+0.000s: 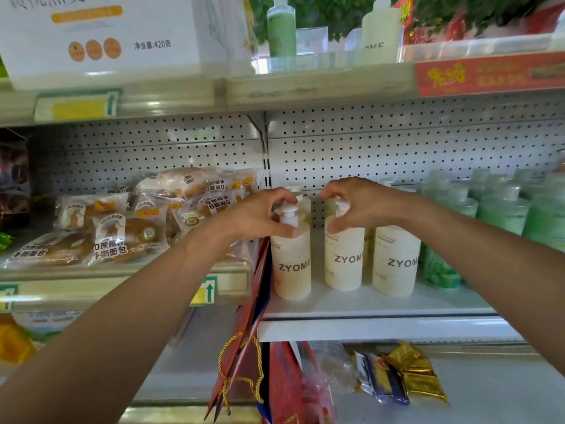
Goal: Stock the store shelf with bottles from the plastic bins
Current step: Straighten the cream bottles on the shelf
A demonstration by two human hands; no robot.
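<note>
Middle shelf, white metal [367,304], pegboard back. Three cream translucent plastic pump bottles marked ZYOME stand upright in a row near its front edge.

My left hand [260,215] grips the pump neck of the leftmost cream bottle [292,264]: fingers curl over the white pump head, thumb pressed against the shoulder below. The bottle stands on the shelf, at its left end.

My right hand [357,203] grips the pump of the middle cream bottle [344,261] the same way, fingers arched over the top, thumb at the shoulder. This bottle also stands on the shelf.

The third cream bottle [396,261] stands just beside the middle one, to its right, untouched.

Both forearms reach up and forward, converging; hands near each other but apart, one bottle each.

Pale green pump bottles [501,209] crowd the shelf's right end. Wrapped bread packs [122,231] lie on the neighbouring shelf at left.
</note>
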